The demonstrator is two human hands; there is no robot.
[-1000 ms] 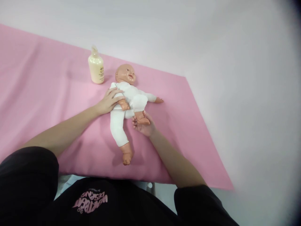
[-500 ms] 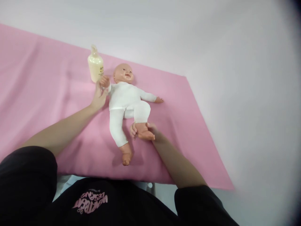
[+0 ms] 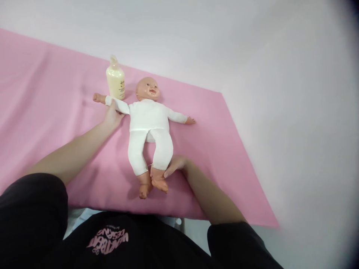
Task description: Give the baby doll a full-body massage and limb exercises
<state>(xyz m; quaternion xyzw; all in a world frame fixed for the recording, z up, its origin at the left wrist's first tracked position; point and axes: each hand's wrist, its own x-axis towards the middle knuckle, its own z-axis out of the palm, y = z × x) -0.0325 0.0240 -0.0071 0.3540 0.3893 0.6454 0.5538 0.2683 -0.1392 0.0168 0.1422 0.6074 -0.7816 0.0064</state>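
A baby doll (image 3: 149, 116) in a white top and white trousers lies on its back, its bald head away from me. My left hand (image 3: 113, 115) is closed around the doll's sleeved arm on the left, which stretches straight out sideways. My right hand (image 3: 176, 164) holds the doll's lower leg on the right near the ankle, thumb on top; its other fingers are mostly hidden beneath. Both doll legs point toward me with the feet close together. Just beyond the outstretched arm stands a cream pump bottle (image 3: 116, 83).
A pink sheet (image 3: 218, 149) covers the surface under the doll, with its edge running down the right side. Beyond it is a pale grey-white area (image 3: 252, 56). The near edge lies close to my black shirt (image 3: 151, 239).
The doll's left-side arm has gone from bent up to stretched outward in my left hand. Its right-side leg has gone from bent to straightened, lowered toward me by my right hand.
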